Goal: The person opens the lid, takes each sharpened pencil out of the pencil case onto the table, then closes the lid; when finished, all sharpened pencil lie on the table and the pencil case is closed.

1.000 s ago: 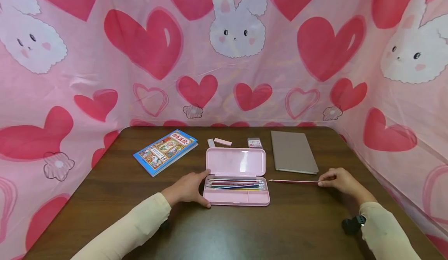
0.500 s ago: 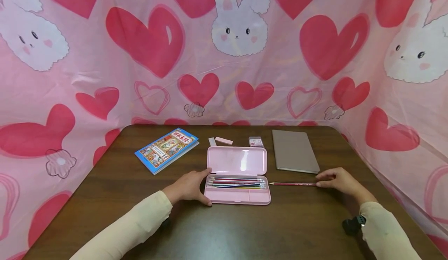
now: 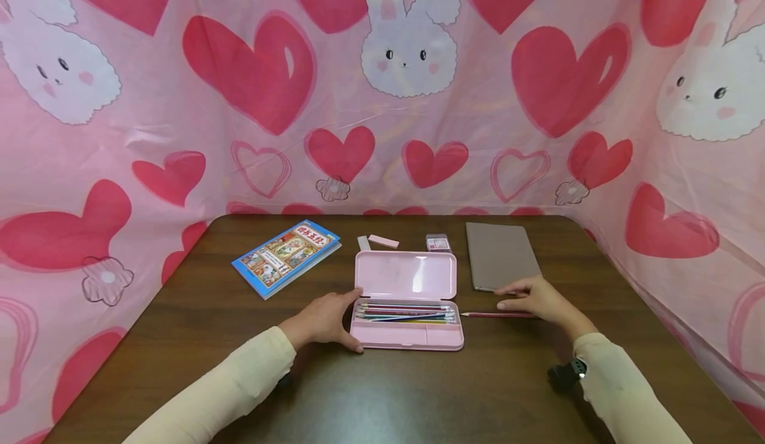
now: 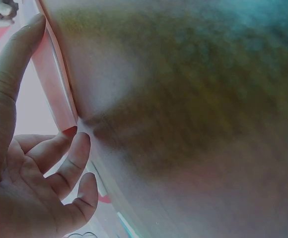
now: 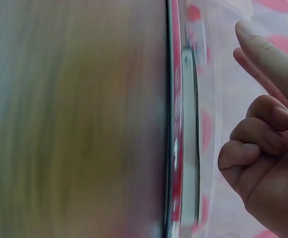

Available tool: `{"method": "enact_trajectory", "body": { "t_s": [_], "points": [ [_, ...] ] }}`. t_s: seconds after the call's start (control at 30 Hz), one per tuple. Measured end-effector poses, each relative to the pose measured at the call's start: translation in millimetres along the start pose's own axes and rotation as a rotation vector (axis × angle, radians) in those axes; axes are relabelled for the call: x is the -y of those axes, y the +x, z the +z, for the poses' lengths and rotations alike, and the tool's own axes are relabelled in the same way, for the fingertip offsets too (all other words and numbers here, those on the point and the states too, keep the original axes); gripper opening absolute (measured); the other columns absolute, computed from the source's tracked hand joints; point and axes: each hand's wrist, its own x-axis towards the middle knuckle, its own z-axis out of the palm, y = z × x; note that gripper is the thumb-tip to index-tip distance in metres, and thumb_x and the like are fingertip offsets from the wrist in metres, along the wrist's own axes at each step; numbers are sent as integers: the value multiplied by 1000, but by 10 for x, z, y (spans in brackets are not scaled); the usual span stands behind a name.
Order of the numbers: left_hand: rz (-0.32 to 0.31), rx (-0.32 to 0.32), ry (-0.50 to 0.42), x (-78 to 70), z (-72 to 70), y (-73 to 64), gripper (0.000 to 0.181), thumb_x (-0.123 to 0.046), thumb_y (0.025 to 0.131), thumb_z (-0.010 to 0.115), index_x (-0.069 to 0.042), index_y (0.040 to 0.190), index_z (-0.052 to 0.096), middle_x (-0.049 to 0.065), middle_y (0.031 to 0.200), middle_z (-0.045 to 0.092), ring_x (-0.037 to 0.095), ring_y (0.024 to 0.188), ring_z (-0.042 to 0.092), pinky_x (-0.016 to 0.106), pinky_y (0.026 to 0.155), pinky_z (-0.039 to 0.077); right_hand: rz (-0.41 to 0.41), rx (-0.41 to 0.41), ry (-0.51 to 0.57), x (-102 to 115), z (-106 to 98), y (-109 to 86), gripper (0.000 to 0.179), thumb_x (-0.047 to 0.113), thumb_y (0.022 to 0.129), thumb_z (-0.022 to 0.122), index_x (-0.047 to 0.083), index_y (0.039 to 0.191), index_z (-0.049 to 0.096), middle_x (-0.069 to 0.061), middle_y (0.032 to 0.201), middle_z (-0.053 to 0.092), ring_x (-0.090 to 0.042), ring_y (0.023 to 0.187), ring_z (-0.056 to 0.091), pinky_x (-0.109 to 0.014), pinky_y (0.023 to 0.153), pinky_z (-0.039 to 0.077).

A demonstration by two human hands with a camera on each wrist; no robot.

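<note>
While gripping, in head view, a pink rectangular pencil case [image 3: 385, 335] with the left hand [image 3: 323, 319], poising the right hand [image 3: 536, 299], unladen, near a slender red pencil [image 3: 487, 314] beside the case's right end; from left wrist, resting thumb on case; from right wrist, extending thumb and forefinger.
</note>
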Motion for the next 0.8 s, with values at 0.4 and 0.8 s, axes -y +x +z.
{"method": "enact_trajectory", "body": {
  "t_s": [0.4, 0.8],
  "points": [
    [-3, 9, -8, -2, 2, -7, 109, -58, 55, 81, -8, 141, 37, 16, 126, 56, 31, 111, 55, 47, 94, 44, -76, 89, 22, 274, 375, 289, 29, 22, 73, 78, 4, 94, 74, 9, 54, 37, -2, 52, 30, -21, 48, 29],
    [0, 7, -8, -4, -4, 11, 108, -59, 55, 81, -8, 141, 37, 16, 126, 57, 30, 110, 55, 47, 94, 44, -154, 191, -21, 417, 567, 448, 22, 21, 73, 78, 7, 90, 75, 10, 56, 53, -1, 49, 33, -19, 44, 30]
  ]
}}
